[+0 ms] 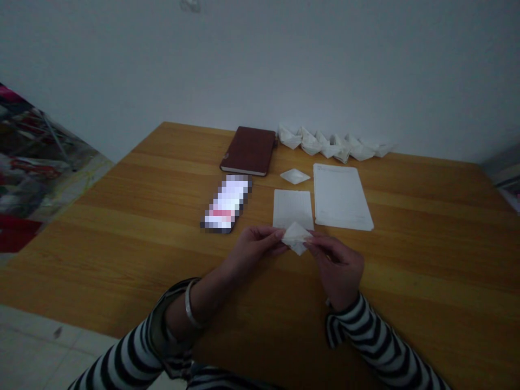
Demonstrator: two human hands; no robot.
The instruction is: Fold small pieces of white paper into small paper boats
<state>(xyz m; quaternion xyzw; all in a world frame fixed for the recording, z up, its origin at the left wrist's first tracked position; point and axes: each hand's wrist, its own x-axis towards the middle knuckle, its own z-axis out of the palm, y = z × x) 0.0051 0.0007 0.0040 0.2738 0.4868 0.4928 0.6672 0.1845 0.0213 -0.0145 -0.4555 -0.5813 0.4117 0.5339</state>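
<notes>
Over the table (406, 260), left hand (254, 250) and right hand (335, 268) pinch folded paper (296, 237)

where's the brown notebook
In the head view, the brown hardcover notebook lies near the far edge of the wooden table, just left of the row of folded paper boats and beyond the phone.

Our wooden table (406, 254) bears a brown notebook (248, 151), a blurred phone (226, 204), a small sheet (292, 208), a larger sheet (343, 196), a paper boat (294, 176) and, along the far edge, more boats (331, 144).
</notes>
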